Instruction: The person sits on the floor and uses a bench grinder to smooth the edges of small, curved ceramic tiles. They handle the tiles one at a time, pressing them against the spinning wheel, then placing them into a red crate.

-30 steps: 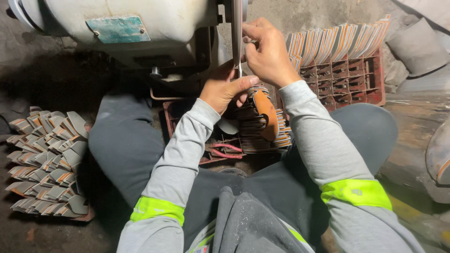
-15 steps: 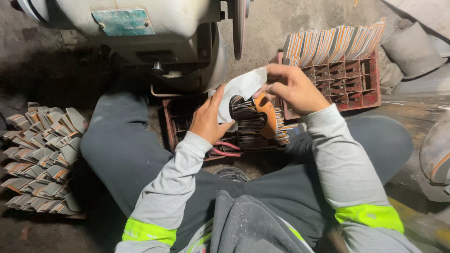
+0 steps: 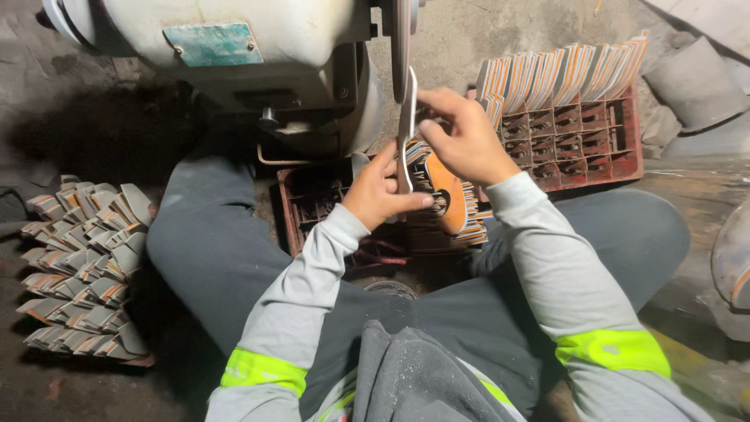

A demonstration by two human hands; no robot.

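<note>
- Centrally, just above mid-frame, both hands hold one thin pale blade (image 3: 407, 117) on edge, upright, its top end up against the rim of a grinding wheel (image 3: 401, 35) at the top centre.
- Left hand (image 3: 380, 191) sits at the lower end of the blade, thumb and fingers pinched narrow around it, thumb pointing right.
- Right hand (image 3: 466, 141) is to the right and a little higher, fingers curled and closed on the blade's upper half.
- Whether the blade truly touches the wheel cannot be told; they look at least just beside each other.
- Behind the wheel, across the upper left and centre, stands a bulky cream motor (image 3: 258, 39) with a greenish plate (image 3: 212, 43) on its side.
- Under the hands lies a dark red crate (image 3: 312, 207) on the floor between the knees; a stack of orange-and-grey pieces (image 3: 449, 195) sits in it, just beneath the right wrist.
- At the upper right a second red crate (image 3: 582, 141) with small square cells holds a row of striped orange-and-pale pieces (image 3: 562, 74) standing on edge along its far side.
- At the left edge, well apart from the hands, a pile (image 3: 82, 273) of grey pieces with orange trim lies in fanned rows on the dark floor.
- Both arms wear grey sleeves (image 3: 312, 289) with bright yellow-green bands near the bottom of the frame; the legs are in dark trousers, spread either side of the near crate.
- Grey curved shapes lie at the far right edge, too cut off to tell.
</note>
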